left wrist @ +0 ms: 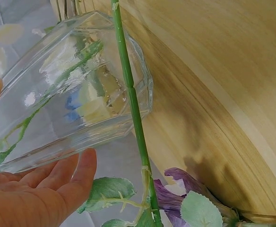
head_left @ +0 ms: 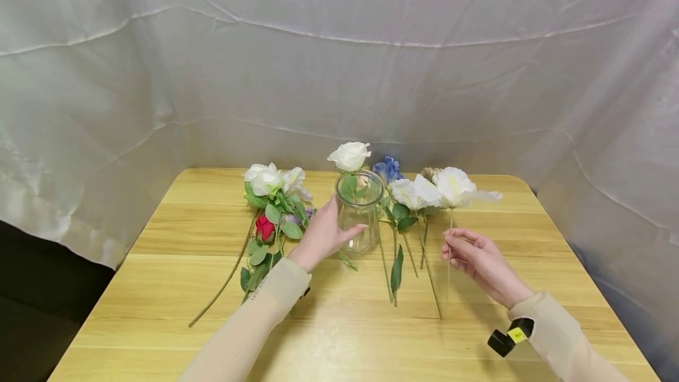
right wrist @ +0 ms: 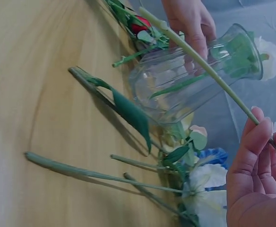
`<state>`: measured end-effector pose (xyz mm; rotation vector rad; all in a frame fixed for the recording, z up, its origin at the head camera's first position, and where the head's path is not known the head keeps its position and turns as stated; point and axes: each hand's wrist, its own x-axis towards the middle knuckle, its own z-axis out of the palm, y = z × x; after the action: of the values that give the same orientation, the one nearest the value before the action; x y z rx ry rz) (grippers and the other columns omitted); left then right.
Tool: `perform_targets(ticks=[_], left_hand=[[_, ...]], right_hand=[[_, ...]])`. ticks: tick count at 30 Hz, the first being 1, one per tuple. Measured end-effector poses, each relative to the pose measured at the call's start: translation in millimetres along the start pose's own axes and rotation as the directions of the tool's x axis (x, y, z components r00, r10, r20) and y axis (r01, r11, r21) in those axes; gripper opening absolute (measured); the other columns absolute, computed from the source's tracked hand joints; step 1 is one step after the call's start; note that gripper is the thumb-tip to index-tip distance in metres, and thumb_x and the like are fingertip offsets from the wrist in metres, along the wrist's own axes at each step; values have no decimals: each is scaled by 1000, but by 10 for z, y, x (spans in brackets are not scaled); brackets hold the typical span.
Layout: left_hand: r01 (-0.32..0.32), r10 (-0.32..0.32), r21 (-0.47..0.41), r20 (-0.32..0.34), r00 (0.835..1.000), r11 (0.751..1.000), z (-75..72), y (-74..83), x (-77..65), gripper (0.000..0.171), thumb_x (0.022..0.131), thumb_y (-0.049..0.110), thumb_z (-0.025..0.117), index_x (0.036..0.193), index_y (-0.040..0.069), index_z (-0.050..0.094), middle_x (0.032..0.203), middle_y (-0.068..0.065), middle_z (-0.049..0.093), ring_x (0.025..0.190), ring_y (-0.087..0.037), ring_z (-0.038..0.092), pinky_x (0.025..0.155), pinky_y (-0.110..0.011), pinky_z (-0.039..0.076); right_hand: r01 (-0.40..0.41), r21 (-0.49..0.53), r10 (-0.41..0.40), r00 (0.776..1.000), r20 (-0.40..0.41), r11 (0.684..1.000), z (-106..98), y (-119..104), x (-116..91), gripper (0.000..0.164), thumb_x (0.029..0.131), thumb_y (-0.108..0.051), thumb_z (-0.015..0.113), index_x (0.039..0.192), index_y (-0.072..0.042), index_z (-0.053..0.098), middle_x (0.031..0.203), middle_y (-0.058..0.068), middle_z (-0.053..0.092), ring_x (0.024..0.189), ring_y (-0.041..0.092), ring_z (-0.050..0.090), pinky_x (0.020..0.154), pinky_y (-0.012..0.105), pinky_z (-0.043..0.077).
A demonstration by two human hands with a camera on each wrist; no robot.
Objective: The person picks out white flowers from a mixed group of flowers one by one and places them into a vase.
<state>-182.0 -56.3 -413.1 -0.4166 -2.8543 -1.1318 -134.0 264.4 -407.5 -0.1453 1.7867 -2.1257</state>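
My left hand (head_left: 325, 233) holds a clear glass vase (head_left: 358, 230) from its left side, thumb in front and fingers behind. A white rose (head_left: 350, 156) stands in the vase; its green stem shows through the glass in the right wrist view. At the right, my right hand (head_left: 480, 261) pinches the stem of a white flower (head_left: 453, 186) with broad petals, held upright above the table. The lower end of that stem (right wrist: 194, 56) crosses in front of the vase in the right wrist view.
Left of the vase lie white flowers (head_left: 263, 180), a red rose (head_left: 264, 227) and a purple flower (left wrist: 173, 196). To its right lie a blue flower (head_left: 388, 168) and more white flowers (head_left: 416, 193), stems toward me. A grey curtain (head_left: 339, 87) surrounds the wooden table (head_left: 339, 341).
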Motion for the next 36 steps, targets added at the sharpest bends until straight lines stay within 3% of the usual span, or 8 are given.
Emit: perform_targets(ticks=[13,25,36], left_hand=[[-27,27,-16,-9,1000,1000,12,5,11,88,80,50,69,146,9,28,139,-13,49,124,-31,48,103,-43,41],[-26,26,-10,-11,1000,1000,-2,2,5,89,80,51,68,146,6,28,138,-14,49,124,-32,48,103,-42,41],[-18,18,3,-8,1000,1000,-3,5,-1,89,80,51,68,145,5,28,137,-15,50,123,-31,49,103,-40,41]], right_hand=[[107,-68,-109,994,-27,992,124,-192,90,15,98,-14,52,109,-5,56,88,3,65,79,12,63,66,19,54],[218,-107,-223,974,-31,970,313,-462,253,24,95,-14,56,112,3,52,89,5,65,80,14,63,68,20,55],[295,-265,-327,941,-88,918,614,-706,419,33,92,-17,62,110,8,50,87,6,64,75,12,64,65,21,56]])
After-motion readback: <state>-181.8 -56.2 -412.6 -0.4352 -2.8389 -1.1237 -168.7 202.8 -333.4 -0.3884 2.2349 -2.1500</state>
